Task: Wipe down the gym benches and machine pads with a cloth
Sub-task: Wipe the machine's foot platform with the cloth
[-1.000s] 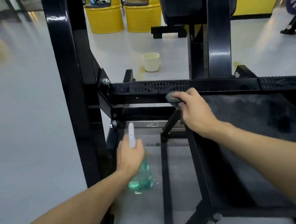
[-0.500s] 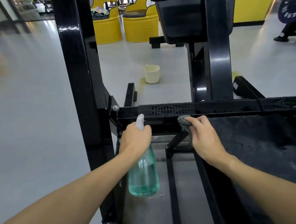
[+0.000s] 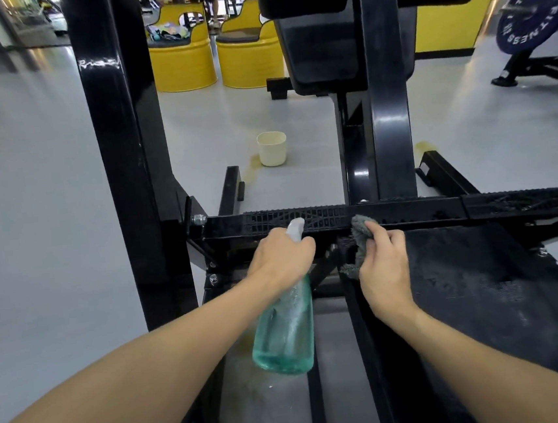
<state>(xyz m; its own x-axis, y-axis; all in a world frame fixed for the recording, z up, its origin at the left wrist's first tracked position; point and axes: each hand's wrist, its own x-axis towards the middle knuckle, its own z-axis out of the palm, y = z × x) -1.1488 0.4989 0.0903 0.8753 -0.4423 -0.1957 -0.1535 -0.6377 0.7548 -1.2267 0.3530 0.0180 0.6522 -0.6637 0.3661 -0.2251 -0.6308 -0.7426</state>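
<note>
floor: pale grey glossy gym floor (image 3: 34,235), carries everything.
frame: black painted steel machine frame (image 3: 119,158); thick upright at left, second column centre-back.
platform: black textured flat plate (image 3: 483,294) at right, slopes toward the camera, dusty smears on it.
pads: black upholstered machine pads (image 3: 316,47) at top centre, on the centre column.
crossbar: black horizontal bar with ribbed grip top (image 3: 407,212), runs along the platform's far edge.
plate: dark blue round weight plate with white letters (image 3: 531,16), far right, on another machine.
seats: two yellow drum-shaped seats (image 3: 181,63), far back on the floor, side by side.
bottle: translucent teal plastic spray bottle with white nozzle (image 3: 284,333), off the floor, just left of the platform's left edge, tilted.
left hand (image 3: 280,260): wrapped round the bottle's neck, nozzle toward the crossbar.
right hand (image 3: 383,266): pinches the cloth, fingertips at the crossbar; near left hand, not touching.
tub: small cream round tub (image 3: 272,149), on the floor behind the crossbar.
cloth: grey bunched microfibre cloth (image 3: 360,234), against the crossbar's near face at the platform's far-left corner.
</note>
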